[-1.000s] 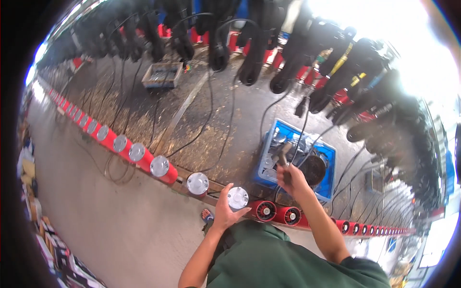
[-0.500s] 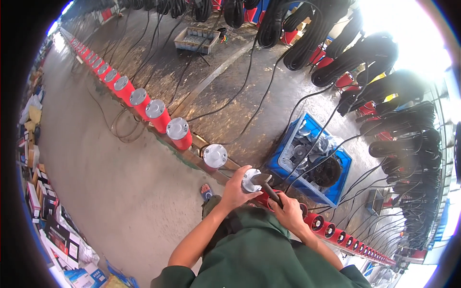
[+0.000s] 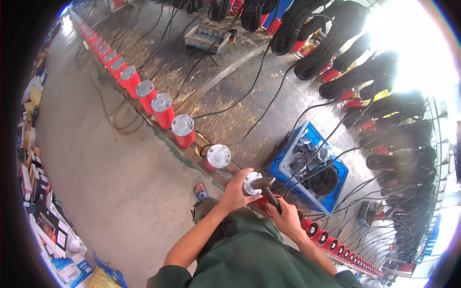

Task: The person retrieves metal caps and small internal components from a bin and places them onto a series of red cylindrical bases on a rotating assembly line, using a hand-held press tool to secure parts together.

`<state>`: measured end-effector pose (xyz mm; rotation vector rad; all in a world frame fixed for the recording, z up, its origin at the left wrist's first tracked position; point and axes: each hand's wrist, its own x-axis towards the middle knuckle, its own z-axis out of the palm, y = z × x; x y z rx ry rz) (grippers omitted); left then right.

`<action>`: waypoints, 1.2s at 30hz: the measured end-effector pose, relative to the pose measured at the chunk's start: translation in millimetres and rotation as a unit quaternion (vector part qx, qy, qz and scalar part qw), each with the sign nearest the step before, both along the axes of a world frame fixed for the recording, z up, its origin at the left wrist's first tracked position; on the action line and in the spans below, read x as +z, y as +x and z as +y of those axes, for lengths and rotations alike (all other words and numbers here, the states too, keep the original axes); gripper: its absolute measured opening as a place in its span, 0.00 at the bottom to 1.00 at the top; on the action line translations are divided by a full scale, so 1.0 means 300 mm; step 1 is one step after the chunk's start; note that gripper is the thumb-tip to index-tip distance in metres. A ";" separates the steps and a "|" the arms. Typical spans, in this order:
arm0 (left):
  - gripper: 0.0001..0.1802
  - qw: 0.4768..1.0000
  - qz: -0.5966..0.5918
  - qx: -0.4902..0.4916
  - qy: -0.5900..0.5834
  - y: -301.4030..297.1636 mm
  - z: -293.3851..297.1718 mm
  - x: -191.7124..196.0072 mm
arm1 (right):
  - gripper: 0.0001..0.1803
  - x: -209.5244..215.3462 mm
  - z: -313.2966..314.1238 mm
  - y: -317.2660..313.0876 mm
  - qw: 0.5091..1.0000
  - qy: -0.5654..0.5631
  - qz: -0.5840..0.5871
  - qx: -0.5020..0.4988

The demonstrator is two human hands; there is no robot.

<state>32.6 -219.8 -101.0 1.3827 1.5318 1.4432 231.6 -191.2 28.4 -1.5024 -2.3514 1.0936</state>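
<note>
"Black cable coils (image 3: 338, 38) line the surface (image 3: 230, 125). And the hands?"

"Left hand (image 3: 236, 191) clasps the silver cap (image 3: 250, 179) near the edge; right hand (image 3: 287, 217) clasps the hammer (image 3: 272, 199), its head seemingly upon the cap."

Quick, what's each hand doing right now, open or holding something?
Left hand: curled around the silver cap.
Right hand: closed, holding the hammer by its handle.

I see a worn bench (image 3: 235, 108): beyond and right of the fingers (image 3: 239, 178) stands a blue crate (image 3: 298, 190), farther a grey tray (image 3: 199, 45), leftward red cylinders (image 3: 184, 139).
</note>
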 end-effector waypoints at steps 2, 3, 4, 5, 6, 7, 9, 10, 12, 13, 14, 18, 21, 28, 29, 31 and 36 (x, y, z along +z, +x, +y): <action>0.51 1.000 -0.007 -0.003 -0.002 0.004 -0.002 -0.005 | 0.16 -0.019 -0.003 0.008 1.000 -0.012 0.016 -0.023; 0.52 1.000 -0.010 -0.009 0.000 0.005 0.005 -0.005 | 0.15 -0.067 -0.003 0.027 1.000 0.016 -0.002 -0.005; 0.52 1.000 -0.013 -0.014 0.002 0.005 0.012 -0.006 | 0.15 -0.100 -0.005 0.049 0.999 0.043 -0.021 0.012; 0.53 1.000 -0.022 -0.014 -0.010 0.004 0.004 -0.017 | 0.15 -0.093 -0.003 0.047 0.999 0.038 -0.021 0.019; 0.53 1.000 -0.021 -0.013 -0.010 0.002 0.008 -0.014 | 0.15 -0.062 0.000 0.033 0.999 0.039 -0.021 0.020; 0.53 1.000 -0.019 -0.013 -0.001 -0.001 0.011 -0.012 | 0.15 -0.017 0.003 0.016 1.000 0.027 0.003 0.005; 0.54 1.000 -0.016 -0.017 0.003 -0.001 0.003 -0.019 | 0.15 0.009 -0.005 0.002 0.999 0.018 0.022 -0.017; 0.55 1.000 -0.001 -0.014 0.005 -0.001 0.000 -0.031 | 0.15 -0.016 -0.008 0.012 0.999 0.016 0.023 -0.018; 0.58 0.999 0.025 -0.011 0.019 0.001 0.013 -0.029 | 0.15 -0.065 -0.001 0.030 0.997 0.044 -0.056 0.025; 0.59 1.000 0.014 -0.013 0.014 0.004 0.010 -0.026 | 0.14 -0.077 0.003 0.040 0.999 0.030 -0.019 0.021; 0.59 1.000 0.017 -0.012 0.013 0.000 0.007 -0.027 | 0.14 -0.061 0.003 0.028 0.999 0.030 -0.017 0.022; 0.58 0.999 -0.029 -0.016 0.013 0.013 0.004 -0.029 | 0.13 -0.025 -0.009 0.015 1.000 0.024 -0.016 -0.002; 0.58 1.000 -0.019 -0.011 0.011 0.015 0.006 -0.034 | 0.13 -0.068 0.001 0.027 0.999 0.041 -0.021 0.014; 0.56 1.000 -0.006 -0.005 0.016 0.024 0.009 -0.032 | 0.14 -0.089 0.002 0.042 0.998 0.041 -0.033 0.028; 0.55 1.000 -0.008 0.000 0.014 0.022 0.005 -0.033 | 0.14 -0.085 0.010 0.028 0.999 0.031 -0.021 0.029; 0.55 1.000 -0.007 0.004 0.013 0.021 0.005 -0.037 | 0.14 -0.039 0.015 0.020 0.999 0.025 -0.004 0.022; 0.55 0.999 -0.010 0.012 0.033 0.038 0.008 -0.024 | 0.13 -0.083 0.003 0.039 1.000 0.024 -0.002 -0.007</action>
